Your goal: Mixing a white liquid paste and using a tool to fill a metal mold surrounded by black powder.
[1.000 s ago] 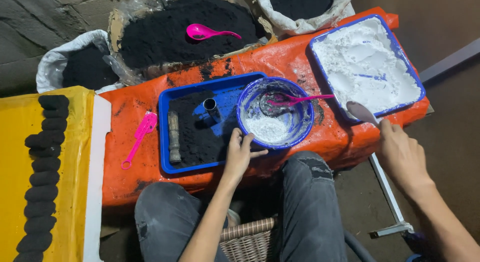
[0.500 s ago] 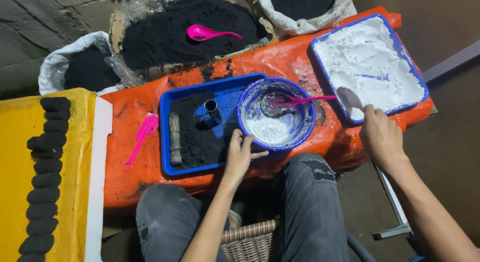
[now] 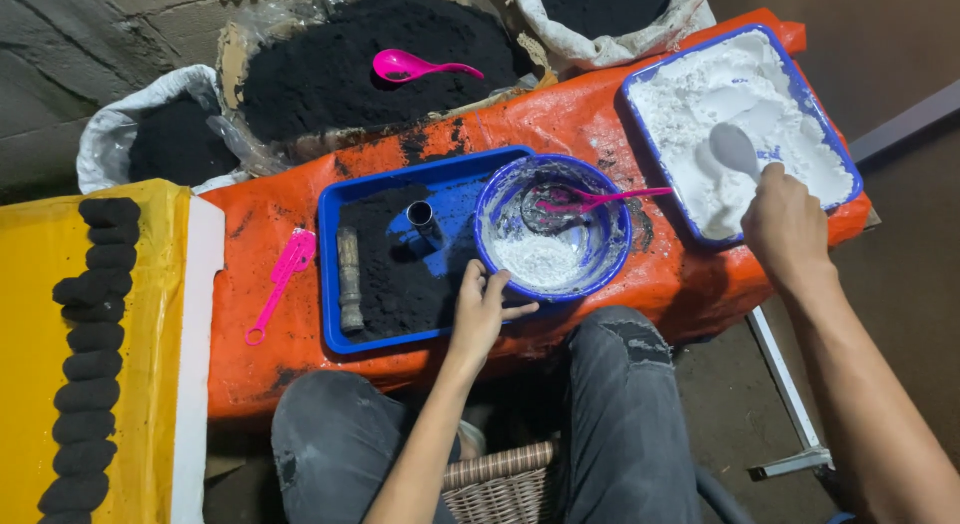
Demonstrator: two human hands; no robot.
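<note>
The white spoon [image 3: 737, 147] is in the right hand [image 3: 786, 226], whose fingers are closed around the handle; the bowl of the spoon lies in the white powder [image 3: 730, 104] of the blue-rimmed tray [image 3: 836, 149] at the right end of the orange bench [image 3: 560, 124]. I cannot tell if the spoon is already filled. The left hand [image 3: 480, 311] rests with fingers a little spread on the near rim of the round blue bowl [image 3: 552, 226], and steadies it. In this bowl there is already some white powder, some dark powder, and a pink spoon [image 3: 590, 197] leaning on the edge, so the mixing seems only partly done. Just left of the bowl, the blue rectangular tray [image 3: 335, 274] holds black powder, a small metal tube [image 3: 420, 215] and a wooden stick [image 3: 349, 279]. A pink tool [image 3: 282, 279] lies beside it on the bench. Further left, on the yellow sheet [image 3: 30, 314], a row of black pressed lumps [image 3: 90, 354] is finished. Behind, a heap of black powder [image 3: 340, 69] carries another pink scoop [image 3: 410, 66].
</note>
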